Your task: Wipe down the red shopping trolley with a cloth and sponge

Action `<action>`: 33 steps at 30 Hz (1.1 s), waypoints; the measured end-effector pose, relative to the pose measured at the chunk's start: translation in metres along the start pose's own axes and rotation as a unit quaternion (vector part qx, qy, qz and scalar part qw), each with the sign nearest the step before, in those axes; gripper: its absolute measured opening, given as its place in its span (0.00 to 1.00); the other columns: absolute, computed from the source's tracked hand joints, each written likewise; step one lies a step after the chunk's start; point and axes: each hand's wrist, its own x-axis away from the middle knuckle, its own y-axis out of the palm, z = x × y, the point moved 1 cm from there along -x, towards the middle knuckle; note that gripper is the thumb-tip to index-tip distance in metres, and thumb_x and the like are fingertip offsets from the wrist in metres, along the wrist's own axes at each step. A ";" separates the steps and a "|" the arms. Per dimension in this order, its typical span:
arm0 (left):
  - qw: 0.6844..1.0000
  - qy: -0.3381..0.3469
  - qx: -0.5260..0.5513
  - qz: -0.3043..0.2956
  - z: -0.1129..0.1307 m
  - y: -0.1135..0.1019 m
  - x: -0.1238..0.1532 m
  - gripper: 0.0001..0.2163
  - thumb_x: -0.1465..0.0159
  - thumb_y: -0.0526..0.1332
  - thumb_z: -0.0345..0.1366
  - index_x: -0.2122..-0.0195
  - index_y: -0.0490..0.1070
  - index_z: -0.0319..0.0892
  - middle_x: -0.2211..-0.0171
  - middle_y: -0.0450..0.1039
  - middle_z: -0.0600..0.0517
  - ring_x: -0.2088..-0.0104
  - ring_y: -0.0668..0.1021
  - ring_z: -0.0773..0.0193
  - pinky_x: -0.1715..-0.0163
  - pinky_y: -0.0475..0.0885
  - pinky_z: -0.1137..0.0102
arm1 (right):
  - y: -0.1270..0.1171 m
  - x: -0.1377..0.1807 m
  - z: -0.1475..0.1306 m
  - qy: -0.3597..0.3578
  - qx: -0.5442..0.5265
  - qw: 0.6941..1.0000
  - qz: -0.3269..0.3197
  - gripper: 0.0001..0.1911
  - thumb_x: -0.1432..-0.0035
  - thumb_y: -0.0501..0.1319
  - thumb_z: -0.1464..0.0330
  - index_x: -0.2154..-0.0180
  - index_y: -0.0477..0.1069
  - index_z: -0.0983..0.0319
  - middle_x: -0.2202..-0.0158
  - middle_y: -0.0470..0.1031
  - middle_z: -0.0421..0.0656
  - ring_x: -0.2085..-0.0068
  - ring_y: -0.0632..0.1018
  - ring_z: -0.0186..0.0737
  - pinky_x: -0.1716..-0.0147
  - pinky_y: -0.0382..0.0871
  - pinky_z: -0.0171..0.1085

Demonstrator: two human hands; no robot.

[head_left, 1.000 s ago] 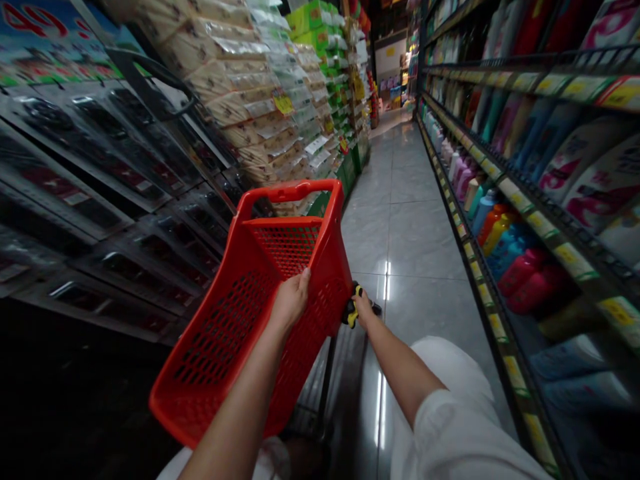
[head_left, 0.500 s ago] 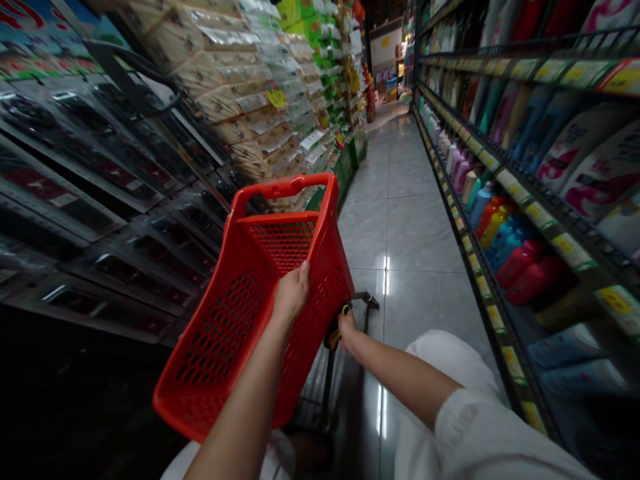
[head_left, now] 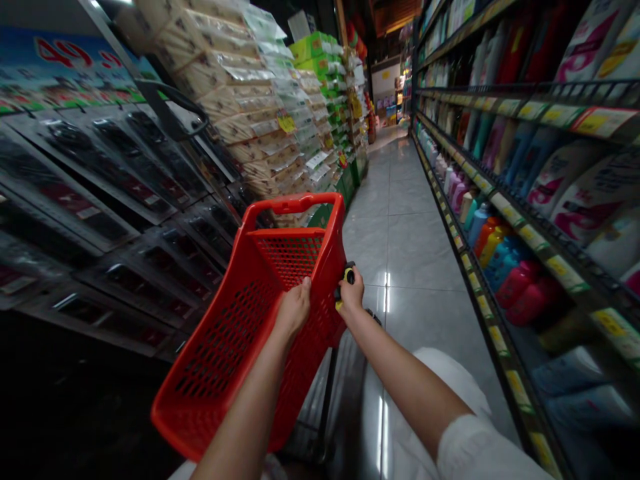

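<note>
A red plastic shopping cart basket (head_left: 310,333) with slotted walls stands tilted in front of me. My left hand (head_left: 294,308) is closed over its near side rim, the thumb pointing towards the far end. My right hand (head_left: 353,288) grips a small black-and-yellow tool (head_left: 349,272) against the basket's outer right wall. Fingers cover much of the tool, so its exact kind does not show. Under the basket runs a dark metal cart frame (head_left: 327,393), partly hidden by the basket and my arms.
Shelves of bottles (head_left: 525,293) with a price-tag rail (head_left: 520,233) line the right side. Boxed pans (head_left: 115,180) hang at left, below a metal pole with a dark loop (head_left: 173,110). Stacked tissue packs (head_left: 255,113) stand behind the cart. A grey tiled aisle (head_left: 400,200) runs ahead.
My right hand has moved up along the basket's outer wall with the black-and-yellow tool. The left hand keeps its place on the rim. The whole view has shifted slightly.
</note>
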 end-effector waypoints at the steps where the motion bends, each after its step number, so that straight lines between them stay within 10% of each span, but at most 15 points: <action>1: 1.000 0.002 0.012 -0.002 -0.001 0.000 0.001 0.25 0.34 0.39 0.55 0.81 0.57 0.45 0.81 0.62 0.52 0.78 0.66 0.64 0.75 0.57 0.70 | 0.007 0.001 -0.015 -0.023 -0.003 1.000 -0.003 0.34 0.52 0.57 0.72 0.40 0.64 0.62 0.45 0.72 0.48 0.47 0.74 0.41 0.46 0.69 0.41; 7: 0.997 0.020 0.078 -0.002 -0.003 0.004 0.003 0.28 0.37 0.41 0.60 0.79 0.63 0.44 0.77 0.69 0.48 0.72 0.72 0.57 0.69 0.65 0.67 | 0.024 0.017 -0.091 -0.247 0.096 0.959 -0.099 0.28 0.42 0.57 0.66 0.39 0.64 0.60 0.40 0.66 0.49 0.39 0.67 0.42 0.37 0.58 0.44; 13: 0.971 0.057 0.226 -0.045 -0.002 0.006 0.003 0.34 0.37 0.43 0.64 0.64 0.74 0.37 0.63 0.78 0.44 0.58 0.76 0.53 0.53 0.69 0.63 | 0.012 0.039 -0.091 -0.292 0.223 0.925 -0.101 0.26 0.41 0.56 0.70 0.41 0.66 0.61 0.46 0.67 0.50 0.43 0.70 0.43 0.42 0.64 0.41; 22: 0.965 0.042 0.256 -0.047 -0.003 0.007 0.008 0.37 0.36 0.42 0.63 0.58 0.78 0.36 0.62 0.81 0.44 0.54 0.78 0.51 0.46 0.68 0.60 | 0.008 0.020 -0.133 -0.361 0.504 0.766 -0.169 0.36 0.47 0.54 0.81 0.39 0.66 0.50 0.38 0.62 0.46 0.49 0.69 0.49 0.48 0.68 0.46; 33: 0.866 -0.124 0.457 -0.160 -0.053 -0.010 0.096 0.31 0.37 0.53 0.60 0.46 0.74 0.41 0.54 0.80 0.46 0.48 0.77 0.51 0.40 0.63 0.57 | -0.028 0.065 -0.098 -0.412 0.456 0.705 -0.353 0.44 0.55 0.54 0.84 0.37 0.63 0.52 0.40 0.67 0.43 0.50 0.67 0.46 0.48 0.68 0.44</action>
